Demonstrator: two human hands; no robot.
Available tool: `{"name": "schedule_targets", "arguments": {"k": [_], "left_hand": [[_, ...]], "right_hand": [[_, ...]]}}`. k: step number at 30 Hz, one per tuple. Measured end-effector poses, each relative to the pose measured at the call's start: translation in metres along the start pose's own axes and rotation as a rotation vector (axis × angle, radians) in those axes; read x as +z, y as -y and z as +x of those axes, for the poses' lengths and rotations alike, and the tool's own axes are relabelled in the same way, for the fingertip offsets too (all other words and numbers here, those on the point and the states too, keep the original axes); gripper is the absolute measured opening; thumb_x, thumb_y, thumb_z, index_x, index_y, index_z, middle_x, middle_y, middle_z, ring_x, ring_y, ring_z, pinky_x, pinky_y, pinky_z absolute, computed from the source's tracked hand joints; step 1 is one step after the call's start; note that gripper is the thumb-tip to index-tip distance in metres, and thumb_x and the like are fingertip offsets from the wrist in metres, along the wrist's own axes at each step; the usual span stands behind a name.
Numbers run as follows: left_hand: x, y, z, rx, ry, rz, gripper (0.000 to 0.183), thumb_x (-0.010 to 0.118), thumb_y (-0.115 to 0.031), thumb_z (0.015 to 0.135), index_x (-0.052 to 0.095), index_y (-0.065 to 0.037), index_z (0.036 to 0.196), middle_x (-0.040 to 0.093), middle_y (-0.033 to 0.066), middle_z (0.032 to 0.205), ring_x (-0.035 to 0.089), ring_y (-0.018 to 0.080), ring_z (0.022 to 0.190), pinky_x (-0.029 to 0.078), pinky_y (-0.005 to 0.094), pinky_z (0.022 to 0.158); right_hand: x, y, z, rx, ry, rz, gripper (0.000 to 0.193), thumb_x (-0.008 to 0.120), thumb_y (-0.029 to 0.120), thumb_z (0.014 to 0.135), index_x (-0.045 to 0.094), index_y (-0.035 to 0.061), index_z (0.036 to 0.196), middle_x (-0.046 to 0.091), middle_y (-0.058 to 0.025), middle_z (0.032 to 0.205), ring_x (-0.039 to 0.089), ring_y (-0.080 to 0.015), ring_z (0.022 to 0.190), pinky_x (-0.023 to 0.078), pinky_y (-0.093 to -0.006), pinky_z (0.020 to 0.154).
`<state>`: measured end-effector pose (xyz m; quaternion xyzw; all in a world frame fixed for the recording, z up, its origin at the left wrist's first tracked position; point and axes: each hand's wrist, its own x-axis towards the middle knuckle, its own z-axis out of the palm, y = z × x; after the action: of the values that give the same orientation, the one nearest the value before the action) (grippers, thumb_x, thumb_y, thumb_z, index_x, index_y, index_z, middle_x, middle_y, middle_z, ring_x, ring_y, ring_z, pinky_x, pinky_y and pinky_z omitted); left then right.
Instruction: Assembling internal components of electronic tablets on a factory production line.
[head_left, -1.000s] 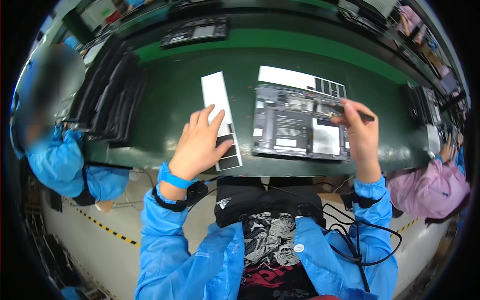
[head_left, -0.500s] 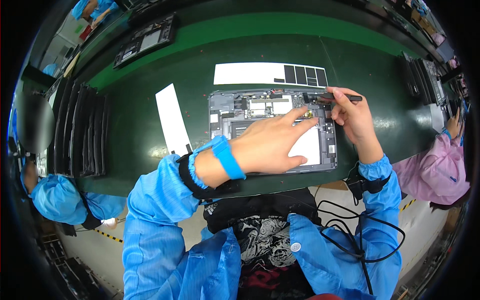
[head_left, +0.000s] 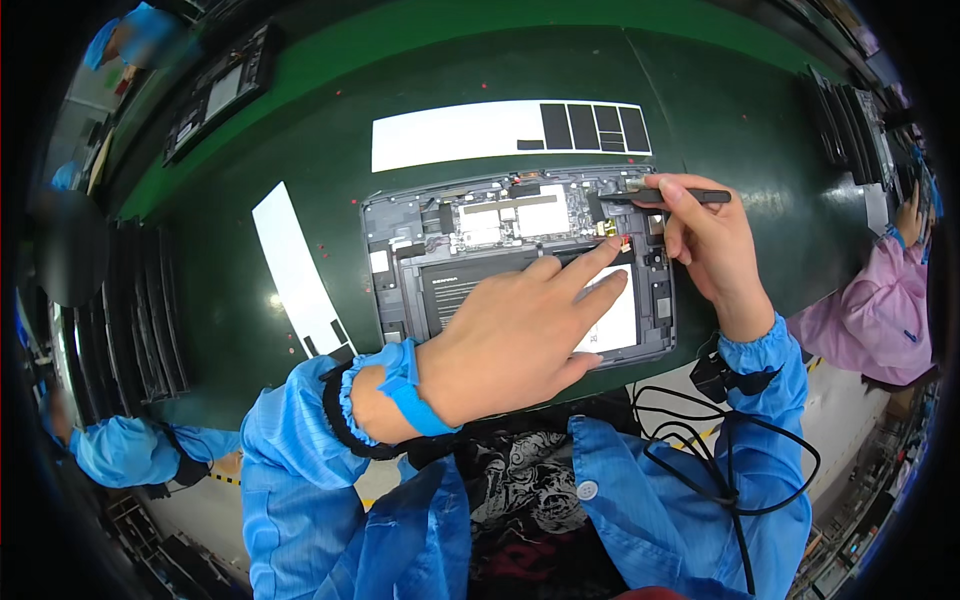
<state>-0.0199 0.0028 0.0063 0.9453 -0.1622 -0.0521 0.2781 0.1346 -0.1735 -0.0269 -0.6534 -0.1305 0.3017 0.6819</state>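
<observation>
An opened tablet-like device [head_left: 372, 290] lies on the green table before me, its circuit boards and large black battery exposed. My left hand [head_left: 525, 325] rests over the battery with fingers spread. Its index fingertip touches down beside a small yellow connector [head_left: 611, 229] and red wires; the palm hides much of the battery. In my right hand [head_left: 712, 240], pinched between thumb and fingers, is a pair of black tweezers [head_left: 700, 196]. They lie almost level, tips pointing left over the upper right of the board, near a dark strip.
Beyond the device lies a white sheet with black adhesive pieces [head_left: 450, 135]. A narrower white strip [head_left: 285, 255] lies to the left. Dark panels stand stacked at left [head_left: 130, 310] and far right [head_left: 845, 125]. Another opened device [head_left: 225, 90] sits at the far left. Co-workers flank me.
The tweezers have swung level, and their tips now reach farther left over the board. My left index finger now sits beside the connector. The whole view has shifted slightly.
</observation>
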Motion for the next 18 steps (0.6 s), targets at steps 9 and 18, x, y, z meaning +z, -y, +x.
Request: {"name": "schedule_targets", "arguments": {"k": [9,18], "left_hand": [[0.002,0.003,0.002,0.013,-0.010,0.004,0.061,0.072,-0.023,0.073,0.049,-0.006,0.126,0.035,0.0143,0.143,0.057,0.0285,0.089,0.054,0.0378,0.067],[0.015,-0.002,0.011,-0.072,-0.132,0.079,0.067,0.072,-0.040,0.073,0.049,-0.008,0.127,0.032,0.0312,0.139,0.063,0.0310,0.082,0.054,0.0370,0.063]], "right_hand": [[-0.001,0.000,0.001,0.008,-0.048,0.019,0.026,0.061,0.017,0.090,0.064,-0.0056,0.102,0.067,-0.0111,0.079,0.050,-0.0067,0.046,0.035,-0.0191,0.040],[-0.005,-0.004,0.000,0.000,-0.040,0.024,0.028,0.062,0.019,0.090,0.063,-0.0051,0.105,0.066,-0.0100,0.080,0.052,-0.0069,0.049,0.036,-0.0187,0.041]]}}
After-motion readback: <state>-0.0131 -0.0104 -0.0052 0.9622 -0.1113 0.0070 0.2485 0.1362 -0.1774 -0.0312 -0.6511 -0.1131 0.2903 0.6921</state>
